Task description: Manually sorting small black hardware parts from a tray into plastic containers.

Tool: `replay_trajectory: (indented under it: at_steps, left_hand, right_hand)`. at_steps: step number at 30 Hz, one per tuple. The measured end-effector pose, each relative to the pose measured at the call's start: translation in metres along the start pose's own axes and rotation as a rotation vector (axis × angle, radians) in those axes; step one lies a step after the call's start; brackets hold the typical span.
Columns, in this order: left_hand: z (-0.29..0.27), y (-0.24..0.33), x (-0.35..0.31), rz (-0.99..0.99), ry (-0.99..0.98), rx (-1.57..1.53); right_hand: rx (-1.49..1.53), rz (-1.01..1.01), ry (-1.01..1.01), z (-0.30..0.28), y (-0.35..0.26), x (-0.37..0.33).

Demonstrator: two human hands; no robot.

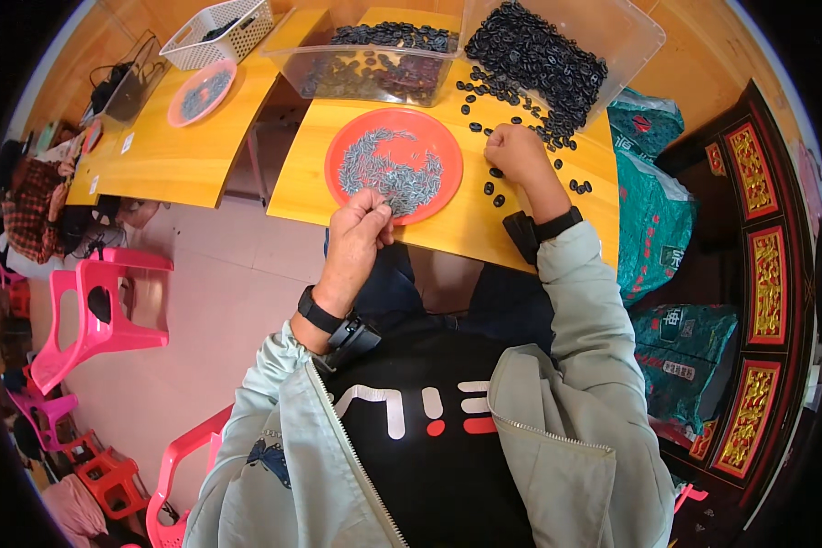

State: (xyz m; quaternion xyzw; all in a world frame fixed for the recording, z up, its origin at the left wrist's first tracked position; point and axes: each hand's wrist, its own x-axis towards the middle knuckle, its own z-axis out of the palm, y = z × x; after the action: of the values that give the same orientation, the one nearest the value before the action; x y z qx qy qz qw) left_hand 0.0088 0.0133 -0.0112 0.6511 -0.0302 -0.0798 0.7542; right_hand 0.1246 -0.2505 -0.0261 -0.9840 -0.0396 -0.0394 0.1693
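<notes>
An orange-red round plate [342,146] lies on the yellow table [466,219] with a heap of small grey metal pieces [388,169] in it. My left hand [358,233] hovers at the plate's near rim, fingers pinched on a few of the grey pieces. My right hand [517,152] rests on the table to the right of the plate, fingers curled among loose small black rings [495,187]. Whether it holds a ring I cannot tell. A tilted clear plastic bin [630,36] spills a mass of black rings [534,55] onto the table behind the right hand.
A second clear bin [374,64] with dark pieces stands behind the plate. On a table to the left sit a pink plate [201,91], a white basket [217,32] and a dark box [128,87]. Pink plastic chairs [100,310] stand on the left, green sacks [653,219] on the right. A person [32,205] sits far left.
</notes>
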Motion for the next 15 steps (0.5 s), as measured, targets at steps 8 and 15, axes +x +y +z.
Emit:
replay_trajectory:
  at_steps: [8,15]
  left_hand:
    - [0.002,-0.003,-0.001,-0.023,-0.014,-0.021]
    - [0.002,-0.005,0.000,-0.039,-0.031,-0.022]
  right_hand:
    - [1.236,0.027,-0.277,-0.028,-0.023,-0.046]
    - [1.237,-0.033,-0.238,-0.022,-0.038,-0.066]
